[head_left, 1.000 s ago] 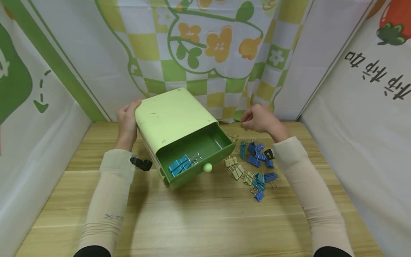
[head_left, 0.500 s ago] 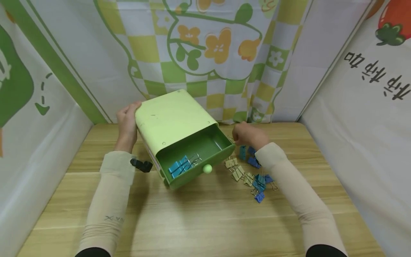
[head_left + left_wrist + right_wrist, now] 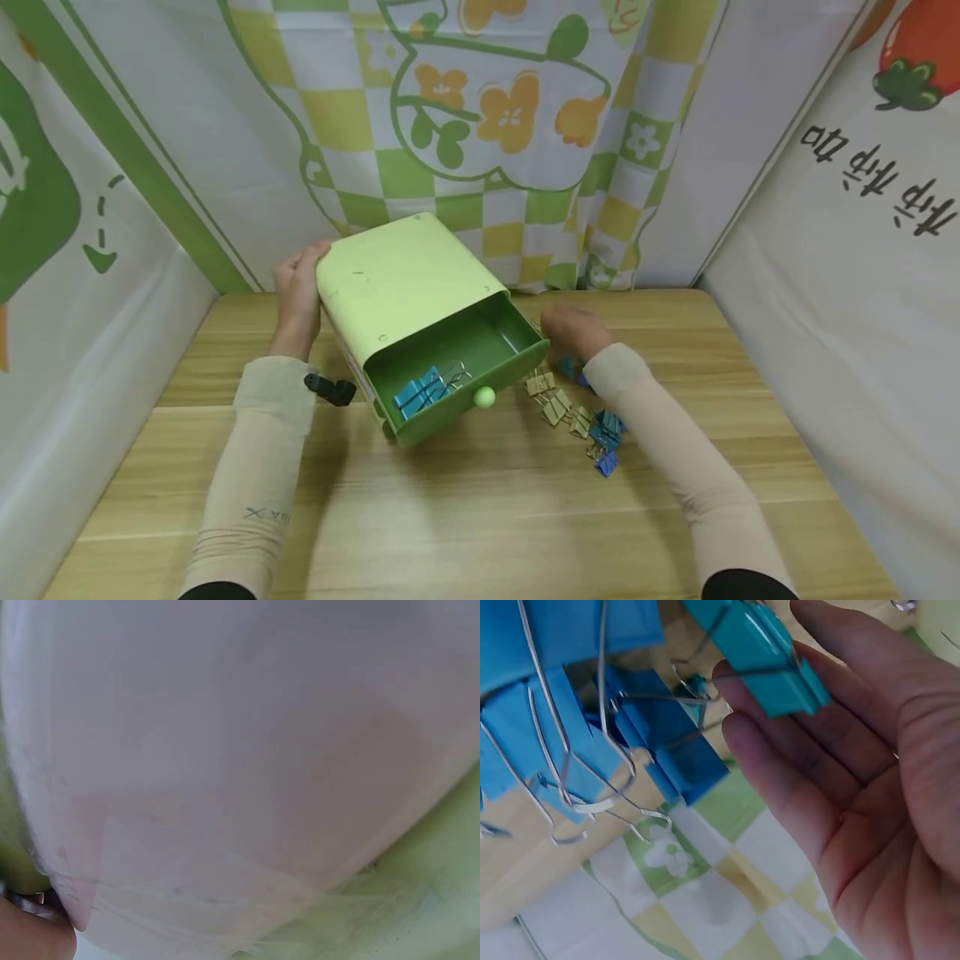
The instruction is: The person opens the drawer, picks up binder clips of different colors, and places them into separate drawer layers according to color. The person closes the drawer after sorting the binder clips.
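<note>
Now right hand [image 3: 576, 330] lower than second ago, fingers relaxed around teal clip [image 3: 759, 656]; left hand [image 3: 297, 287] grips green box [image 3: 411, 279].

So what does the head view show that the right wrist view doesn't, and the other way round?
Only the head view: the left hand gripping the box, the pulled-out drawer with its round knob, and the drawer clips.

Only the right wrist view: the palm side of the right hand, with a teal clip by its fingers; whether gripped, I can't tell.

Both: the right hand, loose blue clips, the wooden tabletop and the checked curtain.
</note>
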Available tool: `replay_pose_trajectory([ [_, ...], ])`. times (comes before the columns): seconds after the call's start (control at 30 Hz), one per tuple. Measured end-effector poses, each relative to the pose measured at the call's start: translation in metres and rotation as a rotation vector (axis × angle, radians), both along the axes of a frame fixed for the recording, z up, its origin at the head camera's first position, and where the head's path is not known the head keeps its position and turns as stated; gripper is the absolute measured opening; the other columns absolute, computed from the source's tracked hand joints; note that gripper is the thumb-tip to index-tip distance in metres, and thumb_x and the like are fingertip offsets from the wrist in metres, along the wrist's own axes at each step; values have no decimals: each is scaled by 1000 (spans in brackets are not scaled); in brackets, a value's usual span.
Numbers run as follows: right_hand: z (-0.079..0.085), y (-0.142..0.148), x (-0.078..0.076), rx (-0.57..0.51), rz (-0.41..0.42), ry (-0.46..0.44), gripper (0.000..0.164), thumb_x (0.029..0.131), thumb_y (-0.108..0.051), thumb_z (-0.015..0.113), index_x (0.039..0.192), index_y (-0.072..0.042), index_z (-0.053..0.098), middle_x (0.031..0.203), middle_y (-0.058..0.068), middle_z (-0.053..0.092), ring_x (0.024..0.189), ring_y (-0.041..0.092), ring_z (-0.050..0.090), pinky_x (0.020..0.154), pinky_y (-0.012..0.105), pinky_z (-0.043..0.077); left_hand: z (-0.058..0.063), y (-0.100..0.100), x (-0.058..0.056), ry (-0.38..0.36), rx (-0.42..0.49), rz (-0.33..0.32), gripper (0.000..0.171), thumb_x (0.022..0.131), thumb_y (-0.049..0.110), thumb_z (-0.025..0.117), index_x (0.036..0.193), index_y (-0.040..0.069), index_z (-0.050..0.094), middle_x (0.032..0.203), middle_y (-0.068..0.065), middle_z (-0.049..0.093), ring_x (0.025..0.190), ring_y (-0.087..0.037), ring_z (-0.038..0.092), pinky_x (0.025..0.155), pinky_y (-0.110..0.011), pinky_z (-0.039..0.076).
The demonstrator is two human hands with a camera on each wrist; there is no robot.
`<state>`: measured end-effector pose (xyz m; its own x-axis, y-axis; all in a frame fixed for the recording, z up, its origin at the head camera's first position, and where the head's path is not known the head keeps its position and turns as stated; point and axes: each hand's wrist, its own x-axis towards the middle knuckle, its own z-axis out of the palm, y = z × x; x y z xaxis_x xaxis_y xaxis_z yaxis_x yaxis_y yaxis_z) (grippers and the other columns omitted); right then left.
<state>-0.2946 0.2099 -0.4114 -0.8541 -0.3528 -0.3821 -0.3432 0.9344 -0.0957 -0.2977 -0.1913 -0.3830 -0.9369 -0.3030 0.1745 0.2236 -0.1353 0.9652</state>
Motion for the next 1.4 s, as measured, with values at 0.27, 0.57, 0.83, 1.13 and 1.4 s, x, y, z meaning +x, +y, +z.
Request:
replay_pose_trajectory([
  [0.27, -11, 1, 3, 6, -6, 27, 33, 85, 2, 70, 67, -17, 50, 67, -1, 60, 58, 12, 49, 53, 24, 45, 0, 0, 1, 12, 15, -11, 31, 102, 31, 68, 78, 14, 79, 60, 8, 66, 47, -5, 53, 48, -19, 45],
  [0.57, -3, 5, -3, -54, -42, -27, 50, 82, 0, 73, 60, -20, 33, 57, -6, 28, 53, 11, 25, 50, 25, 25, 2, 1, 1, 17, 15, -4, 33, 101, 31, 69, 73, 14, 74, 60, 8, 64, 47, -5, 52, 48, -19, 45],
  [0.83, 5, 16, -2, -286, -73, -76, 52, 86, -3, 77, 53, -19, 40, 52, -7, 29, 49, 9, 23, 49, 25, 25, 1, 3, 0, 22, 13, 16, 32, 101, 30, 70, 73, 16, 76, 59, 10, 64, 46, -4, 52, 48, -18, 45],
  [1.13, 22, 22, 7, -445, -125, -16, 12, 97, -12, 73, 98, -4, 81, 89, 8, 78, 71, 13, 64, 66, 26, 54, 1, 2, 0, 11, 13, 5, 34, 101, 31, 69, 70, 16, 73, 59, 9, 64, 46, -5, 51, 47, -18, 44],
  [1.4, 34, 26, 15, -667, -309, -3, 19, 97, -22, 76, 101, -4, 82, 95, 10, 81, 73, 12, 66, 67, 28, 56, 1, 2, 1, 18, 12, 16, 31, 101, 29, 69, 75, 16, 77, 62, 9, 67, 48, -4, 53, 49, -18, 45],
])
